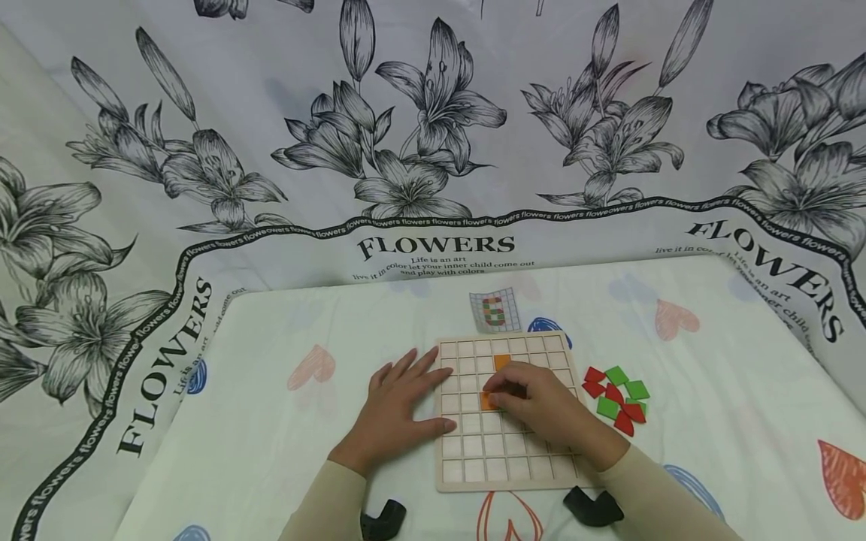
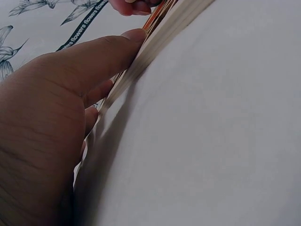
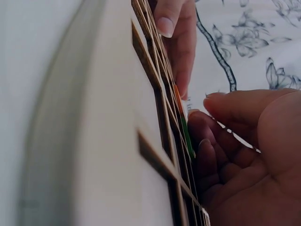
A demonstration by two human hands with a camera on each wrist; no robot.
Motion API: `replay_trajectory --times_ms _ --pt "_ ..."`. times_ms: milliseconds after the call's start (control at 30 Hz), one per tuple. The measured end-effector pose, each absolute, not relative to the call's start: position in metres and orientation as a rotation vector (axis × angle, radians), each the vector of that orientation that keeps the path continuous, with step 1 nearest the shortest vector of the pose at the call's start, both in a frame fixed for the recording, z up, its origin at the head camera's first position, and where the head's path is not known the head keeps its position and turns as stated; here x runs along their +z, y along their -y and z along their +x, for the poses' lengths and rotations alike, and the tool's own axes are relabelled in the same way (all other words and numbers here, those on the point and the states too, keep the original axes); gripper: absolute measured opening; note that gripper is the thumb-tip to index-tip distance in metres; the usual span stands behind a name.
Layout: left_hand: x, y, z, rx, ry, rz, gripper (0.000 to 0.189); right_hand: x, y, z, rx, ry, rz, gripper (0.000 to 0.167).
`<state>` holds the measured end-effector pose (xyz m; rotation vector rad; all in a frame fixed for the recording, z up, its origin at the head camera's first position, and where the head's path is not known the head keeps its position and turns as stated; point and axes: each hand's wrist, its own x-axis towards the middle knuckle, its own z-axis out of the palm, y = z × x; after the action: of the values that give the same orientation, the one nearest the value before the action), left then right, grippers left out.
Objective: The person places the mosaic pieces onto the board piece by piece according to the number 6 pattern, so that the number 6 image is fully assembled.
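Observation:
A square wooden grid board lies on the table. My left hand rests along its left edge, fingers spread and fingertips on the board; the left wrist view shows its thumb at the rim. Over the middle of the grid, my right hand pinches at the right edge of an orange tile, which overlaps one cell. A second orange tile sits in a cell farther back. In the right wrist view a green edge shows beside the curled fingers.
Right of the board lie several loose green tiles and red pieces. Behind it is a card with a coloured grid pattern. Black wrist devices sit under the wrists. A flower-printed sheet stands behind the table.

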<state>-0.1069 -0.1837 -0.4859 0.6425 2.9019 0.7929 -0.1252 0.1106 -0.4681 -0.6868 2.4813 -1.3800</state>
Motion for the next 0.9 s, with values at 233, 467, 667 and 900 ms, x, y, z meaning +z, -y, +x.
replay_trajectory --times_ms 233,467,667,900 --pt "-0.487 0.184 -0.107 0.796 -2.905 0.645 0.082 -0.467 -0.111 -0.124 -1.454 -2.458 -0.703 0.012" --pt "-0.487 0.185 -0.106 0.805 -2.904 0.642 0.082 -0.462 -0.114 -0.124 -1.534 -2.446 -0.749 0.016" --pt "-0.486 0.185 -0.106 0.802 -2.901 0.629 0.082 -0.455 -0.116 -0.122 -1.520 -2.458 -0.732 0.020" --pt "-0.485 0.184 -0.106 0.796 -2.901 0.628 0.082 -0.446 -0.122 -0.122 -1.563 -2.455 -0.701 0.024"
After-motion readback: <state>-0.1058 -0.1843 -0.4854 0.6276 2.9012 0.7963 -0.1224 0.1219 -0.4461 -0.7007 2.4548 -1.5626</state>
